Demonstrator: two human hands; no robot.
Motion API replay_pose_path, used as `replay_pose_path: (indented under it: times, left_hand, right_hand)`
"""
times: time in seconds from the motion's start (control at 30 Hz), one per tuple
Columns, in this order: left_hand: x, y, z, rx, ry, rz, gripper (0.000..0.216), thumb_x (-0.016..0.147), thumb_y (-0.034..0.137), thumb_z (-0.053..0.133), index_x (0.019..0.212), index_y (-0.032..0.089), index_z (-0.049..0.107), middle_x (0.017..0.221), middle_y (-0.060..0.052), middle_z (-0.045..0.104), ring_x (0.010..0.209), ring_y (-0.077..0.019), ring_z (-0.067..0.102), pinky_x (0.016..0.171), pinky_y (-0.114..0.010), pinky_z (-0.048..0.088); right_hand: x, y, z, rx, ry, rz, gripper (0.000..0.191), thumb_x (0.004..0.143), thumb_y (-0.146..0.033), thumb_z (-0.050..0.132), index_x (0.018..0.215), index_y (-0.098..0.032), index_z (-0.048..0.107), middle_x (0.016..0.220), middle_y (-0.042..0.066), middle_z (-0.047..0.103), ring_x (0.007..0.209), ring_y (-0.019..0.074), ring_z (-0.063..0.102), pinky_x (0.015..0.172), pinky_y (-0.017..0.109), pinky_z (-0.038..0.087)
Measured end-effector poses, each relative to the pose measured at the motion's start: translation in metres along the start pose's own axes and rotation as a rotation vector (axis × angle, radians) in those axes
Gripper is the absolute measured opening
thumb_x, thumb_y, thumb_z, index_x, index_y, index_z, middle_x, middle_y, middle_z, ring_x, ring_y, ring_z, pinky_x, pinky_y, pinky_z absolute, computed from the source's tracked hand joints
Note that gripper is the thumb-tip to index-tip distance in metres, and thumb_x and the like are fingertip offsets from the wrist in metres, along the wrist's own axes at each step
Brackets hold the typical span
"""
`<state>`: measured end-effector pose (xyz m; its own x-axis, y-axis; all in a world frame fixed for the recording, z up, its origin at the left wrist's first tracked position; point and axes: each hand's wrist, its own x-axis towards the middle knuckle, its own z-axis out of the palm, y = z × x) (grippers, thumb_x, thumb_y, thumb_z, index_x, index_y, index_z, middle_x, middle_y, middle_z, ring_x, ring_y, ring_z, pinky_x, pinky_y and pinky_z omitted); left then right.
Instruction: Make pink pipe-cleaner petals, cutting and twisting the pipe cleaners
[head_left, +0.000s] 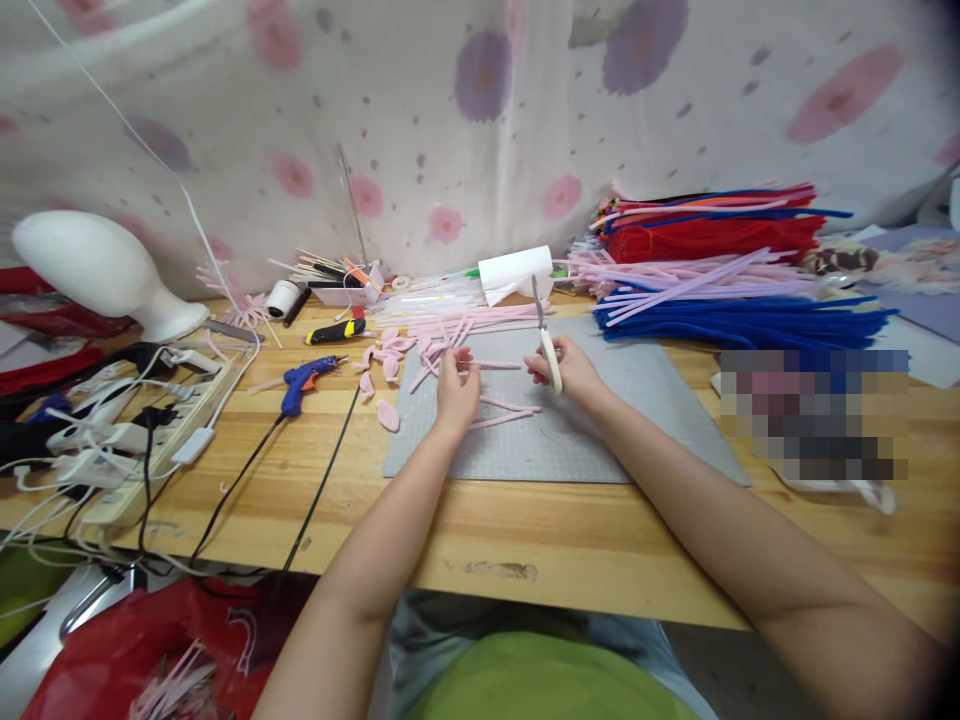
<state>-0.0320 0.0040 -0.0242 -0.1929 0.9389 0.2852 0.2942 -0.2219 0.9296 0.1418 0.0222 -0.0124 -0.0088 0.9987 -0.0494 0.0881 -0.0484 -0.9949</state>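
Note:
My left hand [456,392] is over the left part of a grey cutting mat [637,420], fingers curled round a short pink pipe cleaner [496,366] that sticks out to the right. My right hand [571,372] grips scissors [549,352] with pale handles, their blades pointing up and away; whether the blades are parted is hard to see. Below the hands, a few cut pink pieces [502,415] lie on the mat. More pink pipe cleaners [431,355] lie crossed beyond my left hand. Several pink leaf-shaped pieces [388,416] are spread at the mat's left edge.
Blue [735,322], pink and red [712,243] pipe cleaner bundles are stacked at the back right. A blue glue gun [301,384] and a yellow-black cutter [335,331] lie left. Beyond are a power strip [165,435] with tangled cables and a white foam head [112,270].

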Motion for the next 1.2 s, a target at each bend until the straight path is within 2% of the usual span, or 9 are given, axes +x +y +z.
replay_pose_path:
  times: [0.07,0.13,0.2,0.3,0.47,0.6,0.77,0.97,1.2]
  left_hand:
    - [0.002,0.001,-0.005,0.25,-0.029,0.188,0.029,0.073,0.012,0.048,0.101,0.019,0.05,0.103,-0.009,0.054,0.099,-0.0186,0.051,0.088,-0.037,0.042]
    - [0.006,-0.002,-0.008,0.455,-0.142,0.325,0.029,0.07,0.009,0.049,0.098,0.019,0.054,0.109,-0.01,0.053,0.108,-0.0225,0.046,0.096,-0.041,0.035]
    - [0.011,-0.007,-0.008,0.598,-0.224,0.328,0.024,0.071,0.008,0.048,0.091,0.018,0.057,0.105,-0.012,0.056,0.105,-0.0244,0.047,0.094,-0.042,0.034]
    - [0.018,-0.014,-0.007,0.752,-0.229,0.25,0.016,0.077,0.012,0.043,0.079,0.018,0.057,0.088,-0.011,0.059,0.092,-0.024,0.053,0.085,-0.04,0.038]
    - [0.014,-0.012,-0.009,0.76,-0.143,0.255,0.019,0.082,0.017,0.037,0.09,0.018,0.054,0.089,-0.011,0.058,0.09,-0.0222,0.053,0.082,-0.037,0.038]
    - [0.005,-0.008,-0.019,0.691,-0.3,0.374,0.022,0.075,0.014,0.047,0.095,0.018,0.054,0.101,-0.01,0.056,0.099,-0.0215,0.049,0.088,-0.035,0.038]
    - [0.006,-0.009,-0.039,0.609,-0.493,0.412,0.022,0.072,0.009,0.046,0.087,0.02,0.058,0.099,-0.007,0.056,0.099,-0.0176,0.05,0.09,-0.032,0.038]
    - [0.009,-0.006,-0.046,0.739,-0.42,0.393,0.006,0.073,0.017,0.051,0.078,0.019,0.054,0.085,-0.006,0.054,0.086,-0.0189,0.049,0.079,-0.032,0.039]
    - [0.003,-0.008,-0.028,0.405,-0.207,0.184,0.002,0.079,0.022,0.043,0.08,0.02,0.044,0.077,-0.001,0.051,0.073,-0.0132,0.048,0.069,-0.026,0.037]
  right_hand:
    - [0.003,0.004,-0.002,-0.067,0.053,0.016,0.048,0.05,-0.042,0.073,0.077,-0.021,0.039,0.054,-0.005,0.054,0.043,0.0094,0.049,0.041,0.021,0.035]
    - [0.005,0.008,-0.006,-0.099,0.089,0.024,0.048,0.051,-0.047,0.072,0.076,-0.021,0.041,0.057,-0.004,0.055,0.046,0.0094,0.049,0.042,0.021,0.035]
    - [0.007,0.009,-0.01,-0.066,0.081,0.017,0.047,0.054,-0.051,0.07,0.076,-0.021,0.042,0.059,-0.003,0.055,0.048,0.0089,0.048,0.044,0.021,0.035]
    - [0.008,0.009,-0.015,0.046,0.022,0.014,0.046,0.055,-0.053,0.069,0.075,-0.02,0.044,0.064,-0.003,0.054,0.05,0.0073,0.045,0.046,0.021,0.035]
    - [0.008,0.007,-0.022,0.228,-0.082,0.069,0.033,0.063,-0.046,0.067,0.074,-0.019,0.051,0.067,-0.002,0.053,0.054,0.0079,0.047,0.049,0.022,0.037]
    - [0.006,0.006,-0.025,0.338,-0.135,0.103,0.025,0.069,-0.042,0.062,0.076,-0.018,0.055,0.067,0.0,0.053,0.056,0.0088,0.048,0.055,0.024,0.042]
    - [0.003,0.009,-0.027,0.356,-0.144,0.068,0.035,0.07,-0.053,0.056,0.077,-0.02,0.053,0.066,0.0,0.051,0.055,0.0114,0.048,0.057,0.026,0.045]
    - [0.002,0.014,-0.031,0.409,-0.196,0.076,0.04,0.068,-0.057,0.055,0.08,-0.018,0.057,0.068,0.002,0.054,0.056,0.0114,0.049,0.06,0.027,0.046]
    - [-0.005,0.001,-0.025,0.428,-0.285,0.072,0.04,0.07,-0.056,0.053,0.082,-0.019,0.058,0.081,0.006,0.06,0.076,0.0162,0.057,0.074,0.031,0.048]
